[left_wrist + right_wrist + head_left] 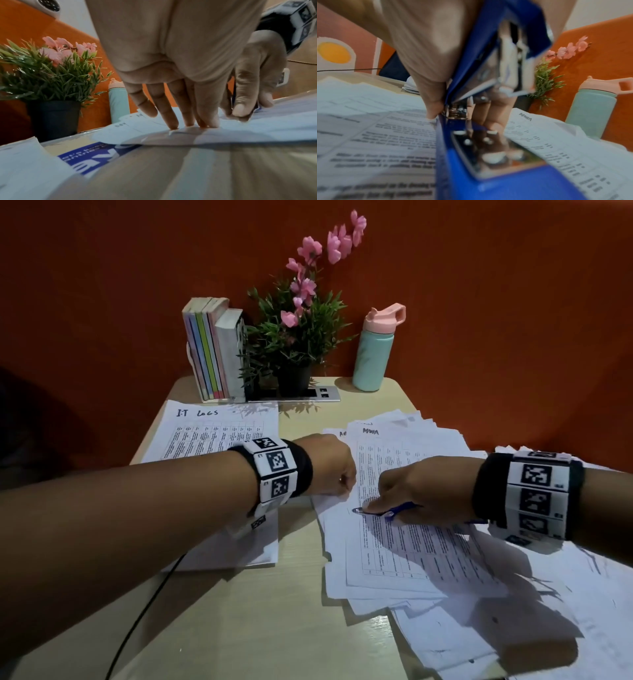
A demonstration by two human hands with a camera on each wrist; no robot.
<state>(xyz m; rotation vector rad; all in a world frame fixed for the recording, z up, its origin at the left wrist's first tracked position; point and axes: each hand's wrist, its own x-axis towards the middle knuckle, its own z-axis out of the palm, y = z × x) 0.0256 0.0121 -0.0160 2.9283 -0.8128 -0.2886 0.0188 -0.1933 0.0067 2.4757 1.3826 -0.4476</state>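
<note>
A loose fan of printed sheets point(411, 559) lies on the right half of the table. My left hand point(329, 467) is at their left edge, and its fingertips point(171, 121) press straight down on the paper point(257, 128). My right hand point(421, 491) grips a blue stapler point(394, 511) over the top sheet, just right of the left hand. In the right wrist view the stapler point(488, 182) gapes wide, with its metal base low over the text and its upper arm raised by my palm. No paper is visibly inside it.
A second stack headed "IT Logs" point(219, 433) lies under my left forearm. Upright books point(212, 350), a potted pink-flowered plant point(294, 330) and a mint bottle with a pink lid point(373, 354) line the far edge. A black cable point(147, 611) crosses the near table point(257, 628).
</note>
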